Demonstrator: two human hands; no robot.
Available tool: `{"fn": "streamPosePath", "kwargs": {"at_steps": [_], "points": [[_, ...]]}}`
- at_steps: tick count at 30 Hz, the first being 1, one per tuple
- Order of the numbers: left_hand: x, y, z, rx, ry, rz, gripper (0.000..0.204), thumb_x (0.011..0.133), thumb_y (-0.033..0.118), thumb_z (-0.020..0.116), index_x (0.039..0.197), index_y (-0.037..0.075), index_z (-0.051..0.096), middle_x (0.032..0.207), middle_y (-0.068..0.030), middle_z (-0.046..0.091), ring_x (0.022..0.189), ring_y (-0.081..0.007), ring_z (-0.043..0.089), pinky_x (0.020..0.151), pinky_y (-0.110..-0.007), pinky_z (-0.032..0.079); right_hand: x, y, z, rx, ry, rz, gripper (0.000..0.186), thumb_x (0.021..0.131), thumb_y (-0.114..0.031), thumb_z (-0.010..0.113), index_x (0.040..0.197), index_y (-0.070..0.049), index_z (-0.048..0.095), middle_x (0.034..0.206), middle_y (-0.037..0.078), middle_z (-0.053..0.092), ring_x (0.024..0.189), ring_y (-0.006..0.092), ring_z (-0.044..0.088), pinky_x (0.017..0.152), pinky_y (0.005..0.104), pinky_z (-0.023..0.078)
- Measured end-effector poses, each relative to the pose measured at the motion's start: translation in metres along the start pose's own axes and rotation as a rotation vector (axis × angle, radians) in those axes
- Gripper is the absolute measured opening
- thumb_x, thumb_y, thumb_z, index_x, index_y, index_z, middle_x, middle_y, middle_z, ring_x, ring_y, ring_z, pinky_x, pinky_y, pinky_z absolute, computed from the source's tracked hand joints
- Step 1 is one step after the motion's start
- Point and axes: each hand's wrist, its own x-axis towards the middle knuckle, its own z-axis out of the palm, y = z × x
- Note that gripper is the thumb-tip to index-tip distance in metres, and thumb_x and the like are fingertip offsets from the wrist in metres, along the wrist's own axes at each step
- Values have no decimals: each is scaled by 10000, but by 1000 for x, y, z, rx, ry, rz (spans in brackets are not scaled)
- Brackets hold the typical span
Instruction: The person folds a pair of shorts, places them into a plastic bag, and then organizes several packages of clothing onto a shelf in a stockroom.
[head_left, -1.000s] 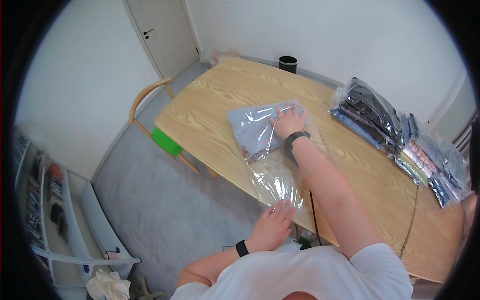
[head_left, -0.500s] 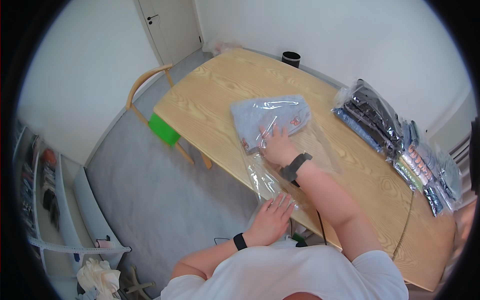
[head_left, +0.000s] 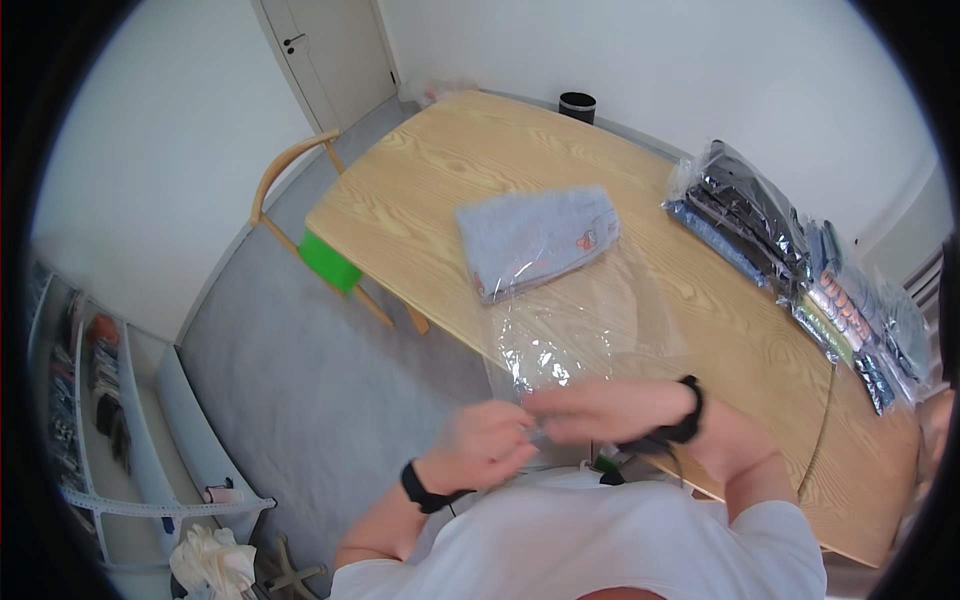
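Observation:
A folded light blue denim garment (head_left: 540, 240) with small reddish motifs lies inside a clear plastic bag (head_left: 560, 335) on the table. The bag's loose end runs toward me to the near table edge. There, my left hand (head_left: 482, 443), fingers curled, closes around what looks like the bag's end. My right hand (head_left: 615, 408) comes in from the right, palm down, fingers pointing at the left hand and partly over the plastic. Both hands are smeared by motion, so the right fingers' hold is unclear. Black bands circle both wrists.
Several bagged, folded garments (head_left: 740, 225) are stacked along the table's right side. A cord (head_left: 822, 440) crosses the wooden table (head_left: 450, 150) near them. A wooden chair (head_left: 275, 180) with a green seat stands at the left, shelving (head_left: 95, 400) beyond. A black bin (head_left: 577, 107) stands behind the table.
My right hand has left the garment and come back toward me, meeting my left hand at the bag's near end. The left hand has shifted left and nearer, its fingers now curled.

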Motion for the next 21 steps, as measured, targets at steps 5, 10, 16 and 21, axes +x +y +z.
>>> {"fn": "streamPosePath", "kwargs": {"at_steps": [5,10,16,21], "points": [[10,-49,-28,76,465,-539,207,823,197,618,824,-5,571,748,-108,586,690,-236,579,609,-311,455,-81,-10,-68,479,467,108,280,836,-121,603,1065,39,606,902,81,633,847,146,581,802,269,454],[48,-128,-19,0,362,-818,436,865,343,577,965,-78,535,667,-106,571,590,-171,575,543,-292,453,-61,114,-145,404,806,704,490,791,-485,634,984,-40,566,884,17,559,772,71,504,639,215,432],[61,-142,-24,-241,207,-1117,419,872,402,557,948,-9,529,669,-52,583,468,-103,514,420,-232,403,-32,156,-146,573,612,838,406,749,-530,664,859,-143,608,760,-21,626,614,74,510,583,235,424],[59,-136,-25,-389,159,-1129,351,882,380,553,902,30,562,693,-34,587,504,-97,517,442,-222,376,-63,170,-130,613,623,743,214,810,-338,649,881,-136,646,850,-11,661,730,86,579,641,237,433]]}}
